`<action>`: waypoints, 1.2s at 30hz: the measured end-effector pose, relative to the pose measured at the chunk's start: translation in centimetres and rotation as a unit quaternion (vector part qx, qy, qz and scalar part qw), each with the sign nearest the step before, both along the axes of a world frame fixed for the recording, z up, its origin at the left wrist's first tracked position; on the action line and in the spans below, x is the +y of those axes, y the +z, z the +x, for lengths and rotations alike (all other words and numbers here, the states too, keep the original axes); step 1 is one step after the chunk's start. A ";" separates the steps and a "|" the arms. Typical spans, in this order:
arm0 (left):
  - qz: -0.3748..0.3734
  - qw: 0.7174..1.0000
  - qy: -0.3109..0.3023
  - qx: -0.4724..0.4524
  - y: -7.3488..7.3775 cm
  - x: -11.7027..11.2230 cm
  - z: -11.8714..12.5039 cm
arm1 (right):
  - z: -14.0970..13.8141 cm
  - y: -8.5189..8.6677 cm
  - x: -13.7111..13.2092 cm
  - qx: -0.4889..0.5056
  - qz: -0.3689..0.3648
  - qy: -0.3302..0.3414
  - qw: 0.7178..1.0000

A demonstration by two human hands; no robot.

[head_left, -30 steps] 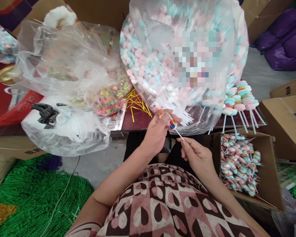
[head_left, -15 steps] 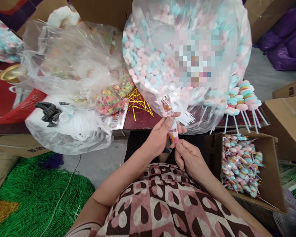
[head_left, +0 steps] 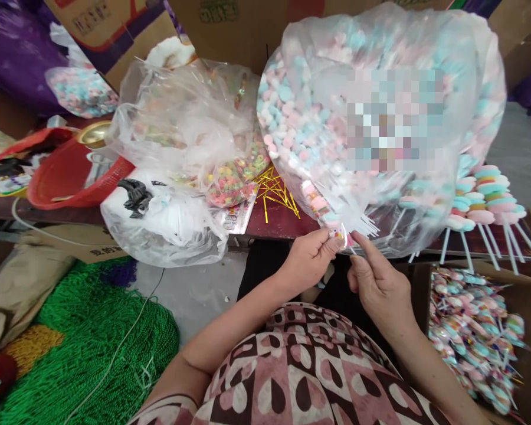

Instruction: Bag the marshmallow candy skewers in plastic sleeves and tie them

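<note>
Here, the right hand is partly open, index finger stretched towards a wrapped candy stick; whether it touches, I cannot tell. The left hand pinches the candy's lower end at the desk's front edge. Beyond, gold ties lie beside a marshmallow bag.
</note>
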State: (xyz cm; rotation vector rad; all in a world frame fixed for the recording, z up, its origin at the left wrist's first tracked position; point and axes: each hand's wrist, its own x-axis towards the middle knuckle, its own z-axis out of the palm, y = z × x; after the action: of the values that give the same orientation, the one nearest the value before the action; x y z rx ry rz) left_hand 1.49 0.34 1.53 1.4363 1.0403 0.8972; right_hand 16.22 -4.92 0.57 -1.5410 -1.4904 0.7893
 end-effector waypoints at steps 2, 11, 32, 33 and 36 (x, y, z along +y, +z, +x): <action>-0.004 1.000 0.000 -0.014 0.0 0.0 -0.1 | -0.6 -0.1 0.3 0.015 0.009 0.020 1.000; -0.137 0.965 0.046 -0.219 0.2 0.2 -2.2 | -3.1 0.2 1.4 0.098 0.035 0.021 0.994; -0.301 0.861 -0.200 -0.357 1.1 -0.8 -2.9 | -1.5 3.5 5.1 0.273 -0.107 0.125 0.948; -0.329 0.832 -0.250 -0.371 1.0 -1.1 -2.6 | -1.8 3.7 5.2 0.295 -0.144 0.159 0.931; -0.326 0.830 -0.261 -0.369 0.5 -1.3 -2.4 | -3.1 3.8 5.2 0.329 -0.175 0.170 0.912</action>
State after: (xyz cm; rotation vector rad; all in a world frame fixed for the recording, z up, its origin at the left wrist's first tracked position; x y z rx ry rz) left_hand -0.92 -0.95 2.03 0.6188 0.2647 0.5197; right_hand 13.11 0.27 4.34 -1.0762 -1.1415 1.6657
